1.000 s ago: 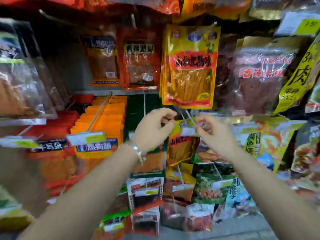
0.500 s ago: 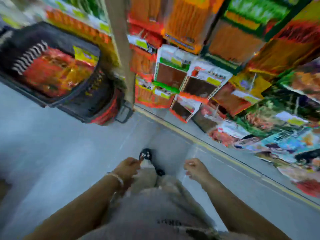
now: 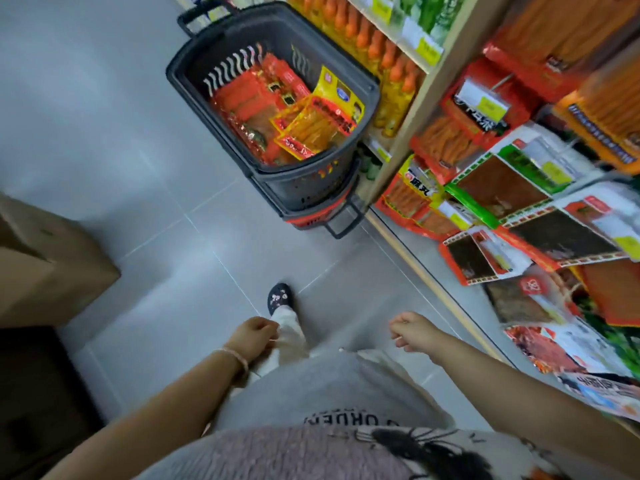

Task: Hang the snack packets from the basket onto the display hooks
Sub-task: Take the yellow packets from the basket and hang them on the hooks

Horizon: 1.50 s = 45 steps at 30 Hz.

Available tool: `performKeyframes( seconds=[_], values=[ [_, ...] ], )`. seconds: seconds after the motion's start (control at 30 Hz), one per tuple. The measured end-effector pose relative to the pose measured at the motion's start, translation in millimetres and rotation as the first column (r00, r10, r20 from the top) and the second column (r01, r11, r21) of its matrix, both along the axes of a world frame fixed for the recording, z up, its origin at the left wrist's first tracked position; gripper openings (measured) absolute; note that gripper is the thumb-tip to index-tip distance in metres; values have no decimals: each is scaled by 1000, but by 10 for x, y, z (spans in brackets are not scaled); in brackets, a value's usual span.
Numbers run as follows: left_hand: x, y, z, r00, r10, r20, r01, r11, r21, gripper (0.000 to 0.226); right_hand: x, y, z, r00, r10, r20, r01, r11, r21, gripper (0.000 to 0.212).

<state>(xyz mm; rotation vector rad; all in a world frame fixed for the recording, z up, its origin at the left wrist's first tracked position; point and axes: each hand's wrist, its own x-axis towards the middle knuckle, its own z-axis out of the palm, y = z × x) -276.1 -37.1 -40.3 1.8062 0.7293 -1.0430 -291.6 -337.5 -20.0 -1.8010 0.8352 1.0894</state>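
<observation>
Grey top (image 3: 311, 393) and a fuzzy mauve garment fill the near edge at 6 o'clock, both bare forearms reaching out from there.

Left hand (image 3: 256, 336): fingers loosely curled, grasping nothing, hanging over a pale trouser leg (image 3: 287, 341). Thin bracelet (image 3: 237, 356) on that wrist.

Right hand (image 3: 412, 330): also loosely curled and grasping nothing, out over the floor, at about 1 o'clock from the left hand. The two hands are well apart.

Dark patterned shoe (image 3: 278, 297) just beyond the left hand, toe towards 12 o'clock, on a grey tiled floor (image 3: 138, 202).

Cardboard box (image 3: 45, 268) at 9 o'clock, on the floor, with something dark nearer at 8 o'clock; can't tell what it is.

Dark grey shopping basket (image 3: 304, 188) at 12 o'clock, well apart from both hands, standing on the floor right beside the shelf upright (image 3: 415, 109). It seems to sit nested in a second basket with a red edge. Inside are the snack packets: a heap of red packets (image 3: 242, 98) on the 9 o'clock side and a yellow packet (image 3: 318, 126) lying on top towards 3 o'clock, leaning on the basket wall.

Display from 1 to 4 o'clock: rows of hanging packets (image 3: 502, 188), red, orange, and green-edged, some with yellow-and-white price tags (image 3: 485, 100). View is blurred here and the hooks themselves are hard to make out.

Farthest, past the basket at 1 o'clock: shelf of yellow bottles (image 3: 394, 84) with orange caps.
</observation>
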Motion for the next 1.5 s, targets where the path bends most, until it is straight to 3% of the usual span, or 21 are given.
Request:
performKeyframes(
  seconds=[0.13,0.37,0.5,0.63,0.77,0.87,1.1,1.27,1.37,1.43,1.5],
  values=[
    [764,560,79,999,51,6,-51,999,-13,11,756,497,7,979,-178,102,177,984,18,9],
    [1714,1216,162,987,143,67,-146,988,42,11,1655,1267,112,904,-382,194,345,917,201,11],
    [2026,1149,139,963,263,67,-262,965,-16,15,2158,1391,120,864,-447,231,383,882,273,8],
    [2415,898,110,957,281,70,-278,959,-49,17,2923,1342,97,826,-496,269,398,850,346,7],
    [2975,659,139,956,281,83,-275,958,-79,18,3797,1203,-84,781,-578,236,473,795,378,27],
    [3455,527,105,962,241,125,-232,969,-87,16,4322,1093,-398,772,-620,138,562,768,307,48],
    [4348,264,-109,968,200,154,-196,980,-39,21,4758,824,-1066,686,-717,-126,708,697,-112,81],
    [4567,196,-210,984,141,110,-136,989,-60,15,4831,827,-1238,680,-697,-228,689,714,-125,98],
    [4636,198,-227,990,128,65,-123,989,-79,16,4756,837,-1258,689,-722,-68,690,681,-247,84],
    [4693,219,-218,991,122,46,-117,989,-95,15,4679,852,-1239,681,-731,46,725,663,-186,58],
    [4770,238,-190,996,75,38,-71,992,-100,14,4606,868,-1155,635,-770,59,772,631,-77,44]
  ],
)
